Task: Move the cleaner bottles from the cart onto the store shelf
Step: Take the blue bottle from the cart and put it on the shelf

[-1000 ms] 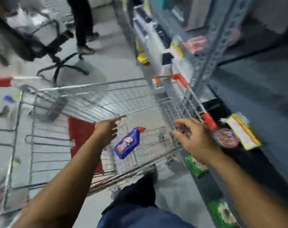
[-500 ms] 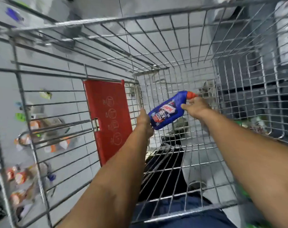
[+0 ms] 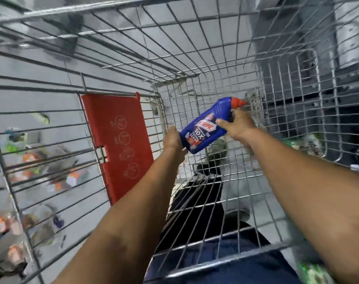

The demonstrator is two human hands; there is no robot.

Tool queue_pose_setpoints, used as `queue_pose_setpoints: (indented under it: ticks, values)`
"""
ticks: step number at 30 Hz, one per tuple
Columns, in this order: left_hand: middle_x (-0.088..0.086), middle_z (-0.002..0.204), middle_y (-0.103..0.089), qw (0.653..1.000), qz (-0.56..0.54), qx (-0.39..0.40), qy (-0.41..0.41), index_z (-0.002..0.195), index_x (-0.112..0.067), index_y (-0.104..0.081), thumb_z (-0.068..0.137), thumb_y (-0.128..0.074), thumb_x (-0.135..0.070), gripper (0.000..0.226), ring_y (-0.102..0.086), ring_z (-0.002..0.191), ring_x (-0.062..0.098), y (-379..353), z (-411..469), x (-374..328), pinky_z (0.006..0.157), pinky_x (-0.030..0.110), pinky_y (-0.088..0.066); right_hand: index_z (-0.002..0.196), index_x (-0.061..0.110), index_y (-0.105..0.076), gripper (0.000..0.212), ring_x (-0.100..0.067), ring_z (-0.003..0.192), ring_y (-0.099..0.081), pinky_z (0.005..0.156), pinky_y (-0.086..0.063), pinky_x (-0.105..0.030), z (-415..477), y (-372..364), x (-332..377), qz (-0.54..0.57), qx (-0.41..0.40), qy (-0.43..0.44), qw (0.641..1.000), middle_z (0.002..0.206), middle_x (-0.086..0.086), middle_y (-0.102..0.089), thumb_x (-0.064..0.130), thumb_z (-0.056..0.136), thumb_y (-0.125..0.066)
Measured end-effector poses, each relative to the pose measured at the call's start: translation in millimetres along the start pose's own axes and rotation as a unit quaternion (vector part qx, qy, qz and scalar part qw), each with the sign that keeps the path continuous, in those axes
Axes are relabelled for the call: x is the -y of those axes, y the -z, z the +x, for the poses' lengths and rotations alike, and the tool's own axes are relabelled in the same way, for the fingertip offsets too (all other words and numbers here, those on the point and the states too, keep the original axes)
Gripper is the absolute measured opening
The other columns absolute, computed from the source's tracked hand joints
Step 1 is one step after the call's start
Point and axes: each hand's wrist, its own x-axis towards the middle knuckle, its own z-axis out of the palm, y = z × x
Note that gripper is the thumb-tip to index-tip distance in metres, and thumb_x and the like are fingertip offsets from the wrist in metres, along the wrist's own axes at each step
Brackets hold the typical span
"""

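A blue cleaner bottle with a red cap is deep inside the wire cart, tilted with its cap up and to the right. My right hand grips it near the neck, thumb across the label. My left hand holds the bottle's lower end from the left. Both arms reach down into the basket. No other bottle shows in the cart.
The red plastic child-seat flap hangs on the cart's left inner side. Packaged goods lie blurred beyond the left wire wall. Dark shelving shows through the right wall. My legs and shoe are visible under the mesh floor.
I have leaned over into the cart. My right hand took hold of the bottle's neck and my left hand closed on its base; the bottle has lifted slightly.
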Motion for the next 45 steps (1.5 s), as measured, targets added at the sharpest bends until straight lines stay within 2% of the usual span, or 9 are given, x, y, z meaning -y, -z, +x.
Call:
queue_pose_setpoints:
  ticks: [3, 6, 10, 21, 24, 28, 35, 41, 45]
  values:
    - [0.015, 0.078, -0.056, 0.999, 0.048, 0.005, -0.024, 0.083, -0.005, -0.051, 0.088, -0.039, -0.012, 0.015, -0.058, 0.070, 0.029, -5.4, -23.5, -7.4, 0.073, 0.042, -0.052, 0.113, 0.015, -0.059, 0.039, -0.019, 0.093, -0.061, 0.074, -0.043, -0.026, -20.7, 24.9, 11.4, 0.020, -0.027, 0.046, 0.998, 0.104, 0.004, -0.064, 0.032, 0.080, -0.069]
    - [0.027, 0.107, -0.062, 0.970, 0.194, 0.087, -0.118, 0.103, 0.005, -0.058, 0.074, -0.048, -0.011, 0.035, -0.060, 0.099, 0.039, -10.8, -56.3, -9.5, 0.097, 0.050, -0.049, 0.117, 0.017, -0.054, 0.046, -0.012, 0.089, -0.053, 0.077, -0.036, -0.022, -62.8, 60.4, 24.0, 0.024, -0.081, 0.111, 0.990, 0.104, 0.007, -0.059, 0.033, 0.077, -0.071]
    - [0.013, 0.084, -0.066, 0.916, 0.274, 0.188, -0.226, 0.103, -0.012, -0.065, 0.069, -0.065, 0.009, 0.040, -0.055, 0.087, 0.027, -20.9, -134.4, -8.1, 0.070, 0.033, -0.047, 0.114, 0.018, -0.055, 0.048, -0.016, 0.091, -0.062, 0.079, -0.042, -0.025, -141.5, 115.8, 40.5, 0.047, -0.138, 0.196, 0.970, 0.105, 0.003, -0.066, 0.035, 0.074, -0.073]
    - [-0.010, 0.094, -0.072, 0.541, 0.394, 0.449, -0.592, 0.099, -0.028, -0.066, 0.067, -0.082, -0.010, 0.040, -0.064, 0.087, -0.006, -132.3, -355.3, 68.3, 0.082, 0.014, -0.049, 0.129, 0.021, -0.053, 0.053, -0.015, 0.110, -0.060, 0.100, -0.046, -0.035, -419.8, 255.1, -24.6, 0.130, -0.503, 0.339, 0.784, 0.121, -0.002, -0.063, 0.032, 0.078, -0.063]
    - [0.006, 0.100, -0.075, 0.479, 0.411, 0.483, -0.607, 0.107, -0.022, -0.067, 0.066, -0.082, -0.019, 0.044, -0.067, 0.091, 0.014, -175.6, -383.7, 119.9, 0.085, 0.035, -0.054, 0.136, 0.021, -0.047, 0.059, -0.014, 0.118, -0.052, 0.107, -0.037, -0.028, -456.6, 273.4, -65.1, 0.104, -0.583, 0.301, 0.747, 0.121, 0.004, -0.054, 0.027, 0.080, -0.063]
    - [-0.002, 0.094, -0.073, 0.402, 0.460, 0.486, -0.625, 0.103, -0.019, -0.068, 0.065, -0.083, -0.030, 0.043, -0.063, 0.082, 0.000, -222.5, -396.1, 159.9, 0.073, 0.016, -0.048, 0.134, 0.013, -0.049, 0.057, -0.009, 0.117, -0.046, 0.102, -0.026, -0.005, -466.0, 286.7, -106.0, 0.087, -0.644, 0.253, 0.717, 0.125, -0.004, -0.054, 0.019, 0.080, -0.066]
    - [-0.001, 0.101, -0.074, 0.313, 0.512, 0.481, -0.639, 0.109, -0.020, -0.064, 0.071, -0.077, -0.033, 0.043, -0.067, 0.090, 0.015, -255.4, -397.0, 175.7, 0.072, 0.025, -0.048, 0.137, 0.014, -0.045, 0.060, -0.003, 0.117, -0.046, 0.105, -0.030, -0.011, -455.0, 294.0, -132.4, 0.119, -0.671, 0.230, 0.694, 0.131, -0.007, -0.054, 0.032, 0.082, -0.062]
    - [0.003, 0.141, -0.052, 0.367, 0.485, 0.570, -0.553, 0.139, -0.020, -0.037, 0.065, -0.051, -0.006, 0.076, -0.049, 0.130, 0.014, -243.4, -384.7, 178.4, 0.109, 0.037, -0.041, 0.146, 0.023, -0.024, 0.069, 0.018, 0.119, -0.043, 0.098, -0.037, -0.012, -424.1, 252.3, -147.5, 0.393, -0.604, 0.240, 0.651, 0.146, 0.002, -0.042, 0.051, 0.086, -0.044]
    - [-0.005, 0.131, -0.060, 0.332, 0.483, 0.579, -0.567, 0.134, -0.038, -0.041, 0.062, -0.044, -0.001, 0.081, -0.054, 0.124, 0.009, -242.0, -382.5, 165.8, 0.107, 0.038, -0.044, 0.133, 0.025, -0.042, 0.052, -0.011, 0.116, -0.057, 0.100, -0.044, -0.035, -403.0, 246.3, -139.1, 0.383, -0.571, 0.264, 0.676, 0.124, 0.007, -0.062, 0.053, 0.089, -0.044]
